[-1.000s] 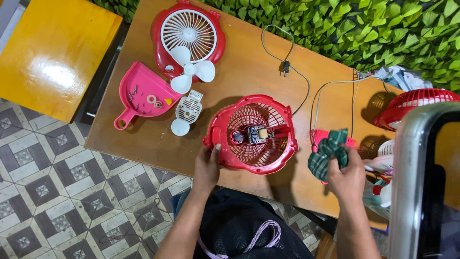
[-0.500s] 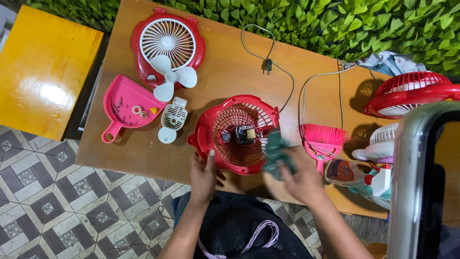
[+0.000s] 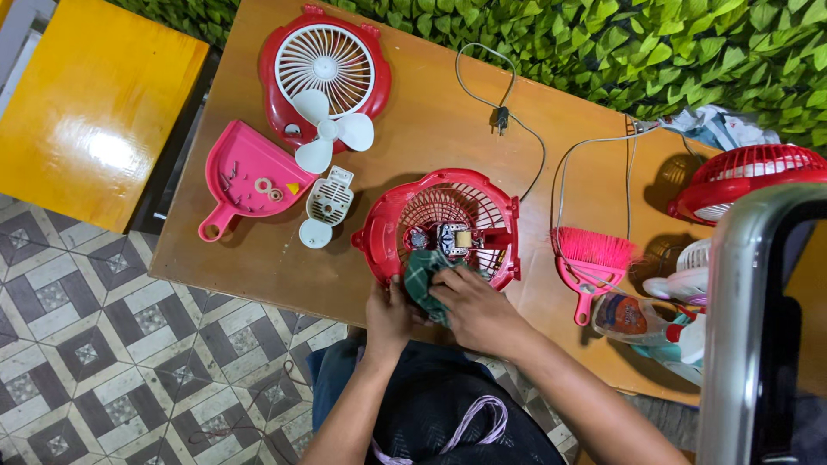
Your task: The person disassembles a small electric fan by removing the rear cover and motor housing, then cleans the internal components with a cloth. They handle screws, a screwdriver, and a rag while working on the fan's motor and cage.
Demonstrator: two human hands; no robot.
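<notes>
Change: right hand (image 3: 479, 312) has carried the green checked cloth (image 3: 425, 274) from beside the pink hand brush (image 3: 588, 260) onto the red plastic fan housing (image 3: 444, 226) | grip: fingers closed over cloth, pressing its near rim | left hand (image 3: 389, 314) clasps that rim | wiping appears under way

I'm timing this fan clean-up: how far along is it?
Done: the front grille, blade and small motor cover are off, with small parts in the pink dustpan. In hand: the right hand presses a green cloth into the rear housing, steadied by the left hand. Left: reassembly.
</notes>
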